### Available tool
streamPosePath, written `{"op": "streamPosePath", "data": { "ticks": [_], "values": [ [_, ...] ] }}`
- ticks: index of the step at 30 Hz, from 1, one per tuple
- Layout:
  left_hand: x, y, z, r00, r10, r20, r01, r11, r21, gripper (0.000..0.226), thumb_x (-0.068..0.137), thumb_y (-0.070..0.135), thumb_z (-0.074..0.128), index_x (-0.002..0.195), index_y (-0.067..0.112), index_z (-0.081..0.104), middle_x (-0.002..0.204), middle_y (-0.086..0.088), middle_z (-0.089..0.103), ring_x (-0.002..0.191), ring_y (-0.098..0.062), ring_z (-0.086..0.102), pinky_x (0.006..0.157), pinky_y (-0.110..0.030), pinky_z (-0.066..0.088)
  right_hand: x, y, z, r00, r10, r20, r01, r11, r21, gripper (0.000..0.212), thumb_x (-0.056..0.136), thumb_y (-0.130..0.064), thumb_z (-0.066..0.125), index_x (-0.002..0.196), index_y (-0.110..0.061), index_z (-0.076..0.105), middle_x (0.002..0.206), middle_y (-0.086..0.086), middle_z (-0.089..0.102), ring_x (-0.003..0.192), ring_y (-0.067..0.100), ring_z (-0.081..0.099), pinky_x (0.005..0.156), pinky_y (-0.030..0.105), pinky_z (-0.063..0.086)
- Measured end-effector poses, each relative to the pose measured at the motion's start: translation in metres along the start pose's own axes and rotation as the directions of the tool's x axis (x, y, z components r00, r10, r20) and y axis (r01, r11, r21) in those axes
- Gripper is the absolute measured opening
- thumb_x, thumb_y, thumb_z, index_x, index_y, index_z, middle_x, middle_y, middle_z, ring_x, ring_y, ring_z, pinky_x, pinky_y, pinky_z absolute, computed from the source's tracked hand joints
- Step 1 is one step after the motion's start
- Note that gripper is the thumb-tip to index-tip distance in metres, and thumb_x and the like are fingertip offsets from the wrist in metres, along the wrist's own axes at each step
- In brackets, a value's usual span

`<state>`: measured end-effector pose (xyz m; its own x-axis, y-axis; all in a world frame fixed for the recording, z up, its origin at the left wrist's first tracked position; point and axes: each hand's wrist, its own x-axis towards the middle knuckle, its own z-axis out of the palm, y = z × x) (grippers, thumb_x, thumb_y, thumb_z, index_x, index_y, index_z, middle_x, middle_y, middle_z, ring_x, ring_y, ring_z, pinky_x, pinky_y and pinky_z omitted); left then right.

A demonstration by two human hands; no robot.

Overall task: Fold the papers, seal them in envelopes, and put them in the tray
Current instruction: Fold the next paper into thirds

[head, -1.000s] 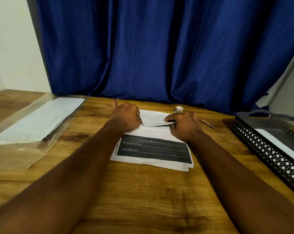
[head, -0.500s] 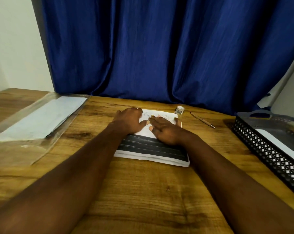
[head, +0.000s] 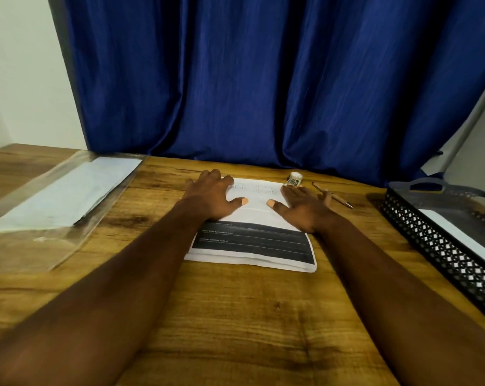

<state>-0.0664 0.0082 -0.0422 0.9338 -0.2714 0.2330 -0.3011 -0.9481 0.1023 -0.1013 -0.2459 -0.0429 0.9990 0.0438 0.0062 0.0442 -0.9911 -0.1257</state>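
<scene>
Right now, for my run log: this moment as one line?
step: creasing fold | left hand: flat on paper | right hand: flat on paper | tray: right

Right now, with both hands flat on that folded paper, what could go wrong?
The fold may crease crooked: the paper stack looks slightly uneven at its near edge. The right hand is spread close to the pen and small glue bottle, so a wider sweep might knock them.

Tray cut off at right edge.
</scene>
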Motion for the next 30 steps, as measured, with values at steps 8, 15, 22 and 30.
{"op": "streamPosePath", "data": {
  "ticks": [8,15,22,30],
  "values": [
    [-0.003,-0.004,-0.004,1.000,0.022,0.008,-0.021,0.994,-0.106,0.092,0.074,0.095,0.047,0.135,0.026,0.053,0.147,-0.004,0.053,0.136,-0.028,0.042,0.113,-0.059,0.028,-0.003,0.002,-0.002,0.989,-0.113,-0.099,0.122,0.988,0.090,0.097,0.085,-0.096,0.035,0.165,-0.042,0.026,0.175,-0.003,0.026,0.161,0.027,0.020,0.124,0.066,-0.001],
    [-0.009,0.003,-0.017,0.992,0.020,-0.125,-0.044,0.981,-0.188,0.074,0.072,0.089,0.062,0.114,0.027,0.058,0.116,-0.001,0.066,0.103,-0.021,0.055,0.087,-0.043,0.045,-0.007,-0.003,-0.004,0.951,-0.143,-0.275,0.184,0.974,0.130,0.079,0.086,-0.085,0.056,0.151,-0.040,0.048,0.162,-0.002,0.046,0.151,0.025,0.036,0.120,0.060,0.016],
    [-0.011,0.001,-0.023,0.962,0.133,-0.239,-0.228,0.874,-0.430,0.070,0.066,0.056,0.092,0.115,0.039,0.046,0.105,0.011,0.062,0.094,-0.014,0.059,0.069,-0.033,0.052,-0.013,-0.024,-0.011,0.874,-0.097,-0.477,0.208,0.960,0.187,0.072,0.082,-0.048,0.085,0.145,-0.041,0.050,0.141,-0.009,0.050,0.130,0.019,0.055,0.116,0.053,0.029],
    [-0.005,-0.002,-0.021,0.941,-0.003,-0.338,-0.242,0.693,-0.679,0.041,0.080,0.035,0.089,0.116,0.027,0.074,0.116,0.016,0.073,0.108,-0.002,0.065,0.095,-0.025,0.054,-0.017,-0.011,-0.011,0.953,-0.098,-0.285,0.173,0.953,0.250,0.100,0.081,-0.078,0.070,0.163,-0.044,0.024,0.172,-0.004,0.028,0.159,0.025,0.022,0.126,0.062,0.011]
  ]
}}
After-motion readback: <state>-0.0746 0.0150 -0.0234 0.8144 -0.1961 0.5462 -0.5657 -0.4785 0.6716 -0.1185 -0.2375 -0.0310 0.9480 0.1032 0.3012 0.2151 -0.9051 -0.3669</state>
